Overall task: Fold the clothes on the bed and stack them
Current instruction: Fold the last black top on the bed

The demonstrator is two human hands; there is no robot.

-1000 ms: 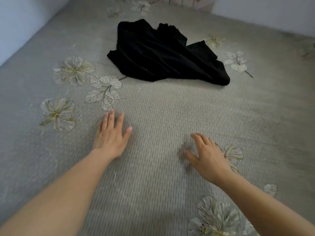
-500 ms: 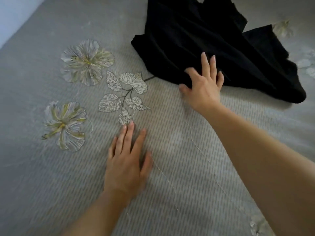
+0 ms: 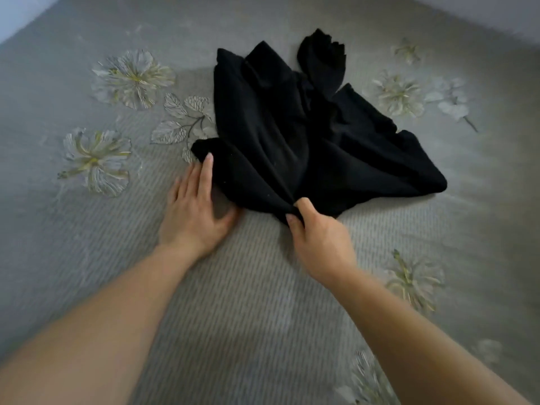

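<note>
Black garment [image 3: 292, 135] now nearer, right hand [image 3: 318, 241] pinching its hem, left hand [image 3: 193, 211] flat, released.

I am in a bedroom at home, leaning over a bed [image 3: 263, 302] that fills nearly all I see. Its grey cover is woven in fine ribbed lines and worked with pale flowers [image 3: 133, 77] and leaves [image 3: 181, 118], the sort of bedspread kept in a house. A crumpled black garment [image 3: 292, 135] lies on it in the middle, household laundry rather than shop stock. At the far left corner a strip of plain light wall [image 3: 20, 13] meets the bed's edge, and another pale wall [image 3: 482, 13] runs along the far right, so the bed sits tucked into a corner of the room.
</note>
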